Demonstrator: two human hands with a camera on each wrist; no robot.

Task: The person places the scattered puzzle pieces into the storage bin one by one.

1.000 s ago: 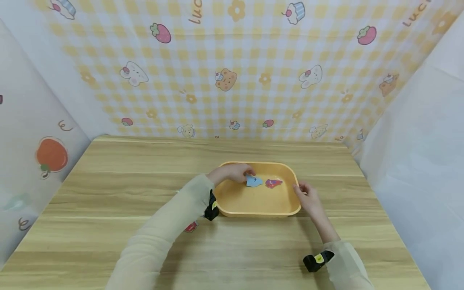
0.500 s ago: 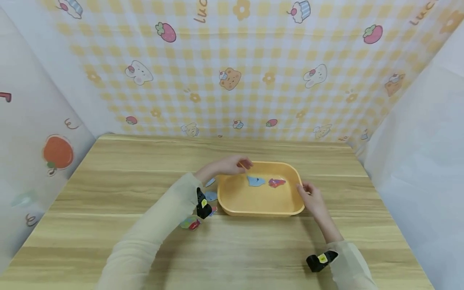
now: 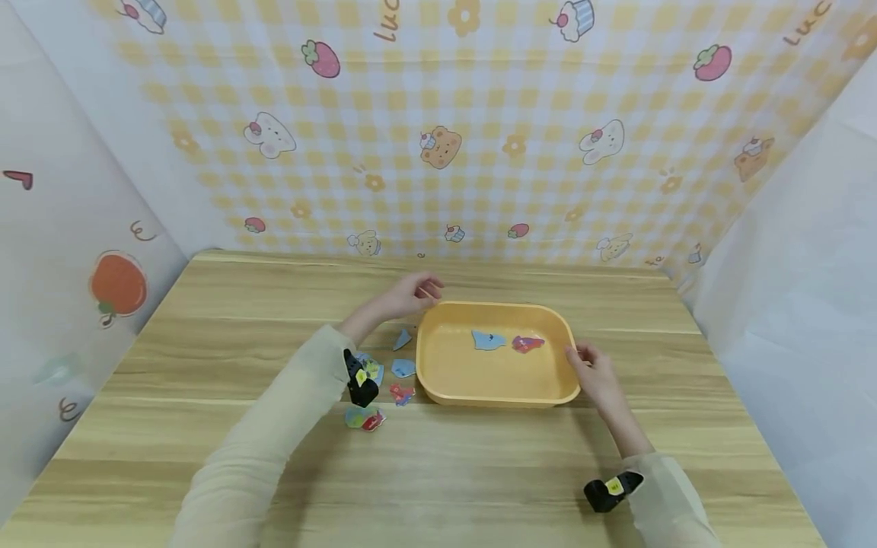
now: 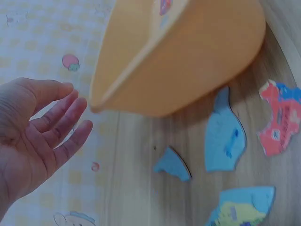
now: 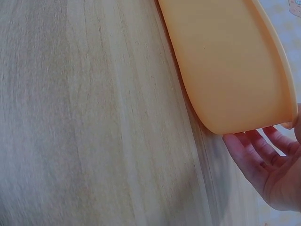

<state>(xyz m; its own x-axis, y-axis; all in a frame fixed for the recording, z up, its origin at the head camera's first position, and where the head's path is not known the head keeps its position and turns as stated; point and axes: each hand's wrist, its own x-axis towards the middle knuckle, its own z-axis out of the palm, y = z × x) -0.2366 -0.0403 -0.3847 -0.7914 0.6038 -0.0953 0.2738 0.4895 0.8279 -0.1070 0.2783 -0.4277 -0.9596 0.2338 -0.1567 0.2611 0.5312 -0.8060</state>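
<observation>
Wooden table (image 3: 479,472) under gingham walls: I see my left hand (image 3: 409,295) loose-fingered and empty at the yellow tray's (image 3: 438,380) ten o'clock corner. My right hand (image 3: 594,371), relaxed, seems to touch its three o'clock rim. Blue piece (image 3: 488,340) and red piece (image 3: 526,344) lie inside.

tray (image 3: 438,388): smooth plastic, probably | table (image 3: 205,320): matt wood grain
</observation>
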